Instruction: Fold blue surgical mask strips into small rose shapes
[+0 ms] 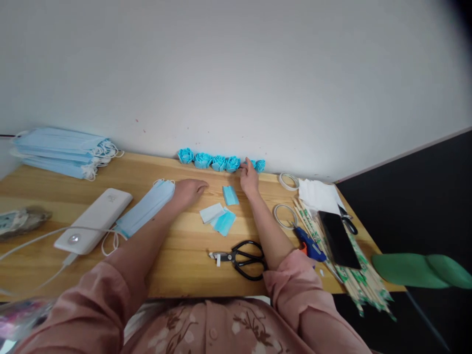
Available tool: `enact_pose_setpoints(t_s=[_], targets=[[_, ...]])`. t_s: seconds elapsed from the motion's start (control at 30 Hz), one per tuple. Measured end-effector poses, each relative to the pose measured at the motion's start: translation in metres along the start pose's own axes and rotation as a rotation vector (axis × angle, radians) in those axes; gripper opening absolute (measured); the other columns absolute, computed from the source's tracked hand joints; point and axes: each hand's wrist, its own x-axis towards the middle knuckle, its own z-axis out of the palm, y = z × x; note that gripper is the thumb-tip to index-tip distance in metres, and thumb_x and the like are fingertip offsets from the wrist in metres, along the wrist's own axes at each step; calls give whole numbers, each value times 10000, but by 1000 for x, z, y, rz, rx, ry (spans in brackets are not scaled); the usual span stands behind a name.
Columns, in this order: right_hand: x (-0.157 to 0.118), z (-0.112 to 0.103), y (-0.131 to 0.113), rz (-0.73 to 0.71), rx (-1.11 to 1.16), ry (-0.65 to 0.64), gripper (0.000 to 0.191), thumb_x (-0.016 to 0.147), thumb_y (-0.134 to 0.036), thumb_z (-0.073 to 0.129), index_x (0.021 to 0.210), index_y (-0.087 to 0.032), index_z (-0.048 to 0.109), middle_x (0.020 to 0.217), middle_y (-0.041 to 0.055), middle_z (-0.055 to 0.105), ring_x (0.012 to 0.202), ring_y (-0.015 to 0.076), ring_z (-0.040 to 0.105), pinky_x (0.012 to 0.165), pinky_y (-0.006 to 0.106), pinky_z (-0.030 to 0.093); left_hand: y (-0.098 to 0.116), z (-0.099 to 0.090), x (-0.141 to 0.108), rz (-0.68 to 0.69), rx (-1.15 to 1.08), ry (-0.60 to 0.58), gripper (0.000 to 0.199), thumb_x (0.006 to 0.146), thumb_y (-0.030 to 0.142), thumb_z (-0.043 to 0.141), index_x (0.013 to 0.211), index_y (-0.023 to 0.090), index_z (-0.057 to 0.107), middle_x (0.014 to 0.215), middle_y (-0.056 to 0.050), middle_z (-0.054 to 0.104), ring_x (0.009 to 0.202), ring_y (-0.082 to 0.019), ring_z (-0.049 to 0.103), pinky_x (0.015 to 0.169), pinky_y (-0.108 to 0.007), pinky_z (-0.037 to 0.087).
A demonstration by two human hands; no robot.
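Several blue handmade roses (202, 160) stand in a row against the wall at the back of the table. My right hand (249, 178) is at the right part of that row, its fingers closed about a rose that they partly hide. Beside it, the end rose (260, 165) shows on the right. My left hand (190, 191) rests on the table with its fingers together and nothing visible in them. A folded face mask (145, 209) lies against its wrist. Between my hands are a small blue piece (230, 195), another blue piece (224, 223) and a white piece (211, 213).
Black-handled scissors (248, 259) lie near the front edge. Right: tape rolls (285, 216), a blue glue gun (311, 245), wrapped sticks (363, 280), a phone (339, 238) and white tissue (317, 195). Left: a mask stack (59, 147) and a white power bank (94, 221) with a cable.
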Motion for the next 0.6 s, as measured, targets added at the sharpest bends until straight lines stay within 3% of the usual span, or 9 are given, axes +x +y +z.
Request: enact_pose_setpoints(t_s=[0.1,0.27,0.4,0.6], targets=[[-3,-7,-8,-127,-81,90,497,942,-200,352,1389,-104,549,1209,173,726,1078,257,686,1030,458,518,1,1,0,-27,-21,-3,365,960,291,475,1150,311,787,1241,-9,759,1129,-261,720,914,-349,533],[-4,-7,-35,-423,-226,-24,358,957,-301,488,1225,-152,673,1086,131,736,1038,272,653,964,423,513,5,0,1,-75,-36,-42,365,952,255,481,1148,288,787,1247,-38,758,1146,-290,714,923,-373,524],[2,3,-47,-550,-399,-112,342,944,-268,554,1243,-154,677,1128,126,753,1063,303,641,987,448,462,11,-5,0,-97,-52,-70,384,962,245,463,1185,288,773,1241,-36,760,1144,-277,716,914,-358,521],[10,15,-41,-650,-510,-130,312,968,-239,534,1232,-166,685,1226,124,743,1133,294,623,1085,469,364,12,-4,1,-114,-83,-60,384,952,216,474,1177,295,774,1231,-34,765,1135,-267,718,915,-345,518]])
